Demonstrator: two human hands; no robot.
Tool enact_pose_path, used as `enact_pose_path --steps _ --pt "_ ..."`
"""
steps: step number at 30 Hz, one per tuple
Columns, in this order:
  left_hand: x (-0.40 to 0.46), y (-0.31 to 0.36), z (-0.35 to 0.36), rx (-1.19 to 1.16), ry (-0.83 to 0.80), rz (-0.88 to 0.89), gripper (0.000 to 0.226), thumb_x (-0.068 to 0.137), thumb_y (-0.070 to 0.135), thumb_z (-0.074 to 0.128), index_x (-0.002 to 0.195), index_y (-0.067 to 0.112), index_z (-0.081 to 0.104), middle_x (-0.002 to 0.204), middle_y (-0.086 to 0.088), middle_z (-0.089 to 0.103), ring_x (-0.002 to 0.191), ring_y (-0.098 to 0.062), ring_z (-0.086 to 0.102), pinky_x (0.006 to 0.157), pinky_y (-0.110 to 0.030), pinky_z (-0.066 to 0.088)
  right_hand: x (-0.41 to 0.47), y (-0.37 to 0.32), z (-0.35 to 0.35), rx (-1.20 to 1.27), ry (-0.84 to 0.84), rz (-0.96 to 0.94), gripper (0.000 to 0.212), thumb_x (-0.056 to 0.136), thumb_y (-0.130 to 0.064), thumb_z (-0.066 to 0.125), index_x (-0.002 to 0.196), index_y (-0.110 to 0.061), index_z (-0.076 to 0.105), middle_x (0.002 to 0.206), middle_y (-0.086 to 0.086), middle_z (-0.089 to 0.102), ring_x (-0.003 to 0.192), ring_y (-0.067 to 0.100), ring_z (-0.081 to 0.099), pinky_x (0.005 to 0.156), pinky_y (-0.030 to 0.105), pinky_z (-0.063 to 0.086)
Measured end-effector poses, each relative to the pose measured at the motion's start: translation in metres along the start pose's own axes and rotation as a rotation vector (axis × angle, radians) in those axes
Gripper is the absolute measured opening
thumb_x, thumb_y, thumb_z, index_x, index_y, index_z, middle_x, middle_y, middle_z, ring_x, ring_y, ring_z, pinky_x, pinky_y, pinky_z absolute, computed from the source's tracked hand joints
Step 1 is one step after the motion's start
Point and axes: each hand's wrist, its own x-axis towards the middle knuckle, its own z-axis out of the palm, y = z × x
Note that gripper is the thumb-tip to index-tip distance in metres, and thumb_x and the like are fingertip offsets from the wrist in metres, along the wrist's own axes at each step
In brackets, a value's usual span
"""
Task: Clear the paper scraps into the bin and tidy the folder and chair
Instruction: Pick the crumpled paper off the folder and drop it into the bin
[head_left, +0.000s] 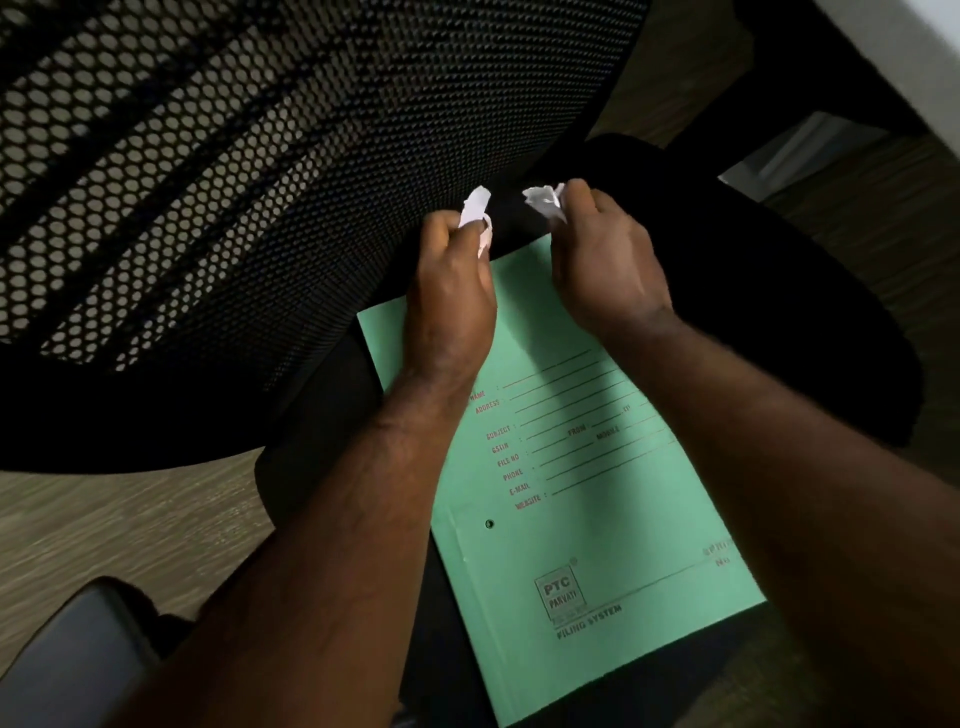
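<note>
Left hand (451, 291) pinching white scrap (475, 208), right hand (605, 260) closed round crumpled scrap (545, 200); feather-light, soft, fingertip grip enough, over green folder (587, 467) on chair seat (779, 312)

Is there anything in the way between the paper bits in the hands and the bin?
That can't be told, because no bin shows in this view. The left hand and right hand each hold a white scrap, above the green folder on the chair.
</note>
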Motion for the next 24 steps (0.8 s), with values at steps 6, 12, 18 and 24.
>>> enact_pose_path --steps 6,12,18,24 --pt "-0.037 0.034 -0.041 -0.103 0.074 -0.004 0.021 0.097 0.011 0.049 0.095 -0.004 0.064 0.097 -0.014 0.057 0.081 -0.004 0.047 0.075 -0.002 0.037 -0.074 -0.031 -0.036 0.172 0.266 0.228 0.009 0.093 -0.019 0.049 0.087 -0.019 0.043 0.079 -0.003 0.047 0.067 0.015 0.04 0.058 0.024 0.019" --pt "-0.087 0.073 -0.087 -0.152 0.037 0.043 0.027 0.099 0.017 0.046 0.094 -0.003 0.063 0.089 -0.002 0.048 0.074 -0.001 0.038 0.069 0.004 0.029 -0.143 -0.071 -0.077 0.178 0.315 0.318 0.022 0.094 -0.024 0.049 0.081 -0.029 0.032 0.071 -0.01 0.041 0.063 0.009 0.038 0.054 0.028 0.019" --pt "-0.13 0.1 -0.13 -0.141 -0.108 0.205 0.031 0.099 0.022 0.041 0.088 0.004 0.063 0.08 -0.004 0.058 0.069 -0.011 0.048 0.06 -0.012 0.032 -0.218 -0.097 -0.128 0.04 0.427 0.365 0.025 0.096 -0.028 0.049 0.078 -0.028 0.031 0.063 -0.012 0.035 0.056 0.005 0.039 0.048 0.019 0.022" --pt "-0.188 0.144 -0.13 -0.141 -0.42 0.451 0.043 0.098 0.04 0.03 0.085 0.013 0.06 0.081 0.004 0.054 0.071 -0.017 0.049 0.062 -0.031 0.037 -0.319 -0.085 -0.168 0.099 0.488 0.522 0.018 0.096 -0.024 0.051 0.082 -0.021 0.041 0.076 -0.005 0.043 0.062 0.007 0.037 0.053 0.015 0.03"
